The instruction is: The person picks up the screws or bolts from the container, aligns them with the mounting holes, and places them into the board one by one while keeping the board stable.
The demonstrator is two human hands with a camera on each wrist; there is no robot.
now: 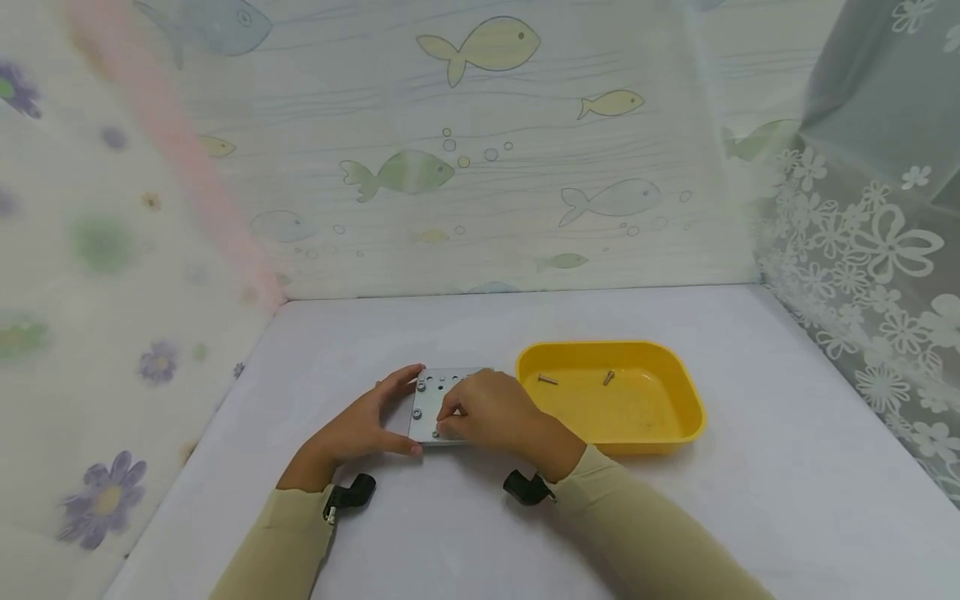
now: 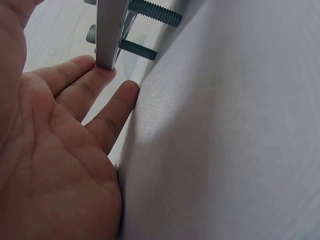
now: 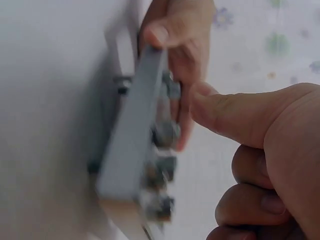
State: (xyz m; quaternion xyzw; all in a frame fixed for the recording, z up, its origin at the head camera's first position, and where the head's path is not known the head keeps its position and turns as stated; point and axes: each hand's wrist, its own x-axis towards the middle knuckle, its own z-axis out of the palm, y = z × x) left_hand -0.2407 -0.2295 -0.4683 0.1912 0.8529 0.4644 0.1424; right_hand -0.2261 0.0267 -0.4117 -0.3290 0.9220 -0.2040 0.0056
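Note:
In the head view a silvery metal plate (image 1: 427,406) with round holes lies near the middle of the table. My left hand (image 1: 365,427) grips its left side, thumb at the front corner and fingers at the back. Threaded bolt shanks (image 2: 155,12) stick out of the plate's underside in the left wrist view, toward the white cloth. Bolt heads (image 3: 165,134) line the top face, blurred in the right wrist view. My right hand (image 1: 498,417) bends over the plate, thumb and forefinger pinching at a bolt (image 1: 435,434) by the front edge; its other fingers are curled.
A yellow tray (image 1: 611,449) stands right of the plate, close to my right hand, with two loose bolts (image 1: 548,380) inside. White cloth (image 1: 450,533) covers the table. Printed curtains (image 1: 495,208) rise behind and on both sides.

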